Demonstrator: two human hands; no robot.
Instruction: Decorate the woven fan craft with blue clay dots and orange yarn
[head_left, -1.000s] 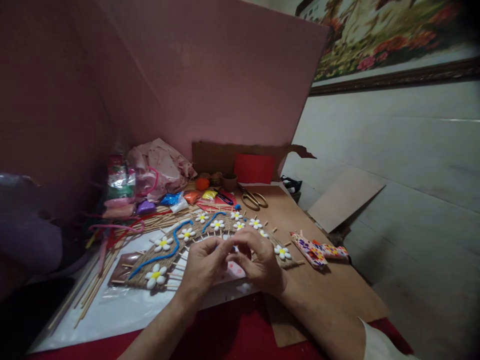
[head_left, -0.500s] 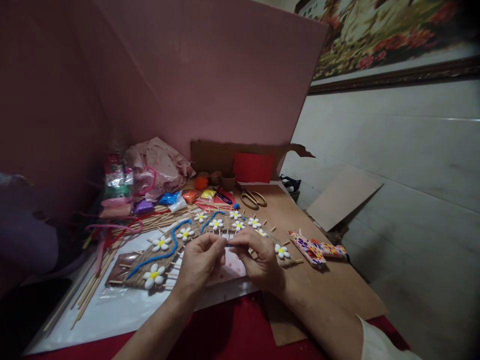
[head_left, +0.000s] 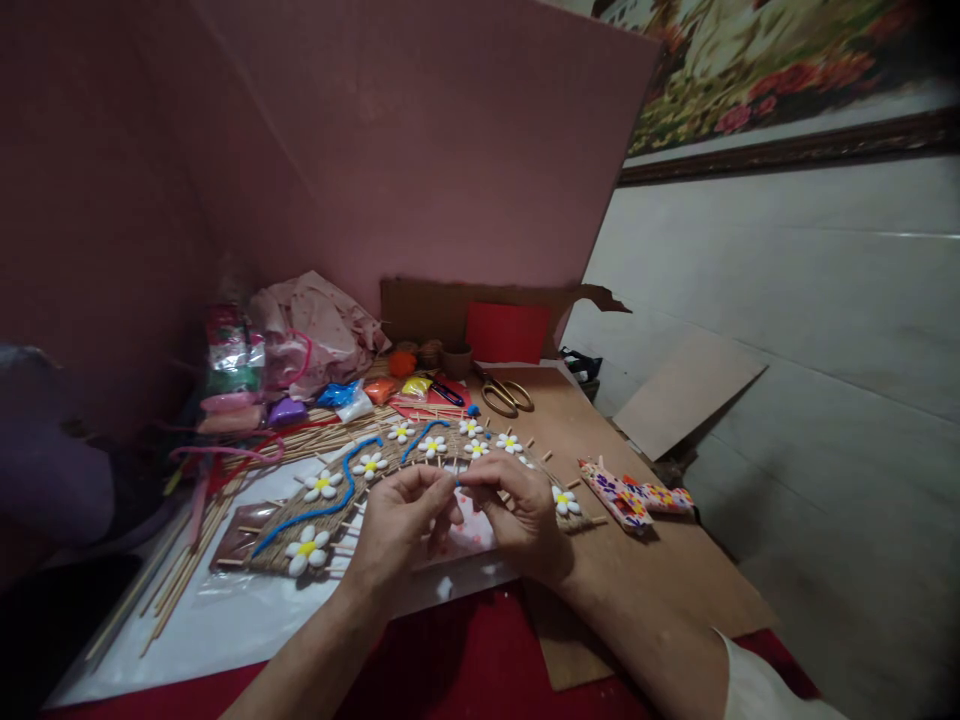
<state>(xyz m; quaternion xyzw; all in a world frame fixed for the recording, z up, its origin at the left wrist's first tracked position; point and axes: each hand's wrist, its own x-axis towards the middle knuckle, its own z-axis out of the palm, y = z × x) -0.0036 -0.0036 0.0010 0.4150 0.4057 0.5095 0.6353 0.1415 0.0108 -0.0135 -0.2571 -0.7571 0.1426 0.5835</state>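
Our left hand [head_left: 401, 520] and right hand [head_left: 521, 512] meet, fingers pinching 1 tiny blue bit [head_left: 458, 482] between them. Both hands are equally near it; we can't tell where its long side points. Just past lies a curved woven mat [head_left: 330, 522] with 2 wavy blue lines [head_left: 350, 488]. Farther back, we see scissors [head_left: 501, 398].

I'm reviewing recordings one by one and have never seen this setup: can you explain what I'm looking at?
No machine here: one camera on the person's head looks forward and down at their bare hands. The left hand and right hand meet at the fingertips, pinching a small blue piece. Below is a twine arc with white-petalled flowers and blue strips. Coloured packets and scissors lie beyond; loose sticks lie left, cardboard right.
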